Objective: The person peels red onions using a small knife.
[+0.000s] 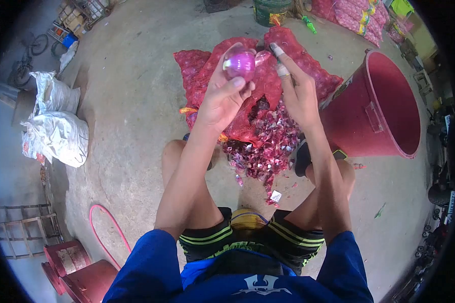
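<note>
A shiny purple onion [239, 65] rests in my left hand [225, 96], fingers and thumb closed around it. Beside it, my right hand [301, 91] has pale wrapping on two fingers and is curled; what it grips is too small to make out. A strip of reddish skin [262, 57] shows between the onion and those fingers. Beneath both hands lie red mesh sacks [194, 70] filled with onions. Loose onion skins [268, 146] are heaped on the floor between my feet.
A large red tub [346, 116] leans at the right. White sacks [60, 134] stand at the left, with a pink hose [106, 209] and red containers [88, 280] lower down. At the back are a green bucket [270, 12] and more filled sacks [346, 17].
</note>
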`<control>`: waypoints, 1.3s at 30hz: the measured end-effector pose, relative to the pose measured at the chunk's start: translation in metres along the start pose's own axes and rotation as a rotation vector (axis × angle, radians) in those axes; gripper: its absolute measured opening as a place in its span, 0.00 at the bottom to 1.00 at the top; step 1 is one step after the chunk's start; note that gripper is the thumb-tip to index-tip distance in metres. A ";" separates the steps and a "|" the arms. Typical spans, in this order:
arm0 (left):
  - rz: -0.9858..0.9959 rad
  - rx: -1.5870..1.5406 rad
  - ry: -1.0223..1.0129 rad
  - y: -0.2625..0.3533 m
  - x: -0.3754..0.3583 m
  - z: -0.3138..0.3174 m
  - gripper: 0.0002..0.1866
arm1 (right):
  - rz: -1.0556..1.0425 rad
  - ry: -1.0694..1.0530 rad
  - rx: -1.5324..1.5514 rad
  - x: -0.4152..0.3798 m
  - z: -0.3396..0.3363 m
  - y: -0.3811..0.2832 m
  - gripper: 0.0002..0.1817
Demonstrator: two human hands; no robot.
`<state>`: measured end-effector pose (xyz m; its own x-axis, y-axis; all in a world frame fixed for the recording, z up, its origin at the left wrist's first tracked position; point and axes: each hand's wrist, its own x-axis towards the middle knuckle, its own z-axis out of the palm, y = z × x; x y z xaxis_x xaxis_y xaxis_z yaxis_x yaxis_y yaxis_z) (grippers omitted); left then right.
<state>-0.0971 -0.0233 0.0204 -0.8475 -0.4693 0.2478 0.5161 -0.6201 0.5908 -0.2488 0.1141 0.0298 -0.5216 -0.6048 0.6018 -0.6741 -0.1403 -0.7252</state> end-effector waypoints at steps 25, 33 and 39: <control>0.299 1.135 0.191 0.009 0.002 -0.009 0.37 | 0.077 -0.335 0.034 -0.008 -0.026 -0.012 0.26; 0.402 1.385 0.218 0.012 -0.003 -0.008 0.37 | -0.035 -0.477 0.001 -0.009 -0.015 -0.029 0.30; 0.459 1.459 0.224 0.014 -0.002 -0.008 0.37 | -0.056 -0.491 -0.041 -0.008 -0.010 -0.025 0.30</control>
<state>-0.0869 -0.0364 0.0222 -0.5514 -0.6051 0.5743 0.0401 0.6684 0.7427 -0.2331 0.1303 0.0471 -0.1830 -0.8965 0.4035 -0.7190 -0.1579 -0.6768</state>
